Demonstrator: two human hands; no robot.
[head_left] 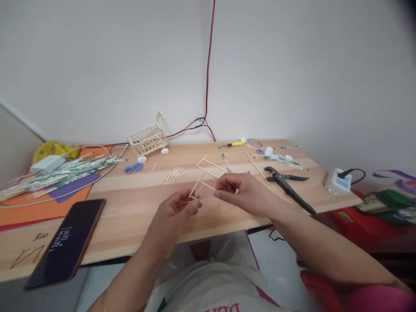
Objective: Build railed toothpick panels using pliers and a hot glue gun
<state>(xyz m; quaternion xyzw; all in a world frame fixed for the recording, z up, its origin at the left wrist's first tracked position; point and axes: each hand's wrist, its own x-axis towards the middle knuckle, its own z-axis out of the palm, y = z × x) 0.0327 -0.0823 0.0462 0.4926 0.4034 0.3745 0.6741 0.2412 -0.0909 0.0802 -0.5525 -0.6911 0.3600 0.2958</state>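
While the left hand (pixel 172 212) pinches a small stick frame (pixel 197 184) over the desk (pixel 130 225), the right hand (pixel 242 190) has its grip pinched on a thin stick (pixel 208 186) beside it; whether joined, cannot tell. Three-sided frame (pixel 213 163) lies just beyond.

The left hand (pixel 173 212) partly conceals the stick frame (pixel 196 185). Shirt lettering (pixel 224 308) is cut by the lower edge, the orange sheet (pixel 35 212) by the left. Emblem (pixel 345 216) at right: illegible.

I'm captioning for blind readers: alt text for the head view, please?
A person's left hand and right hand hold thin sticks, some forming a frame, above a table. Beyond are loose sticks and a stick cart; phone left, black tool right.
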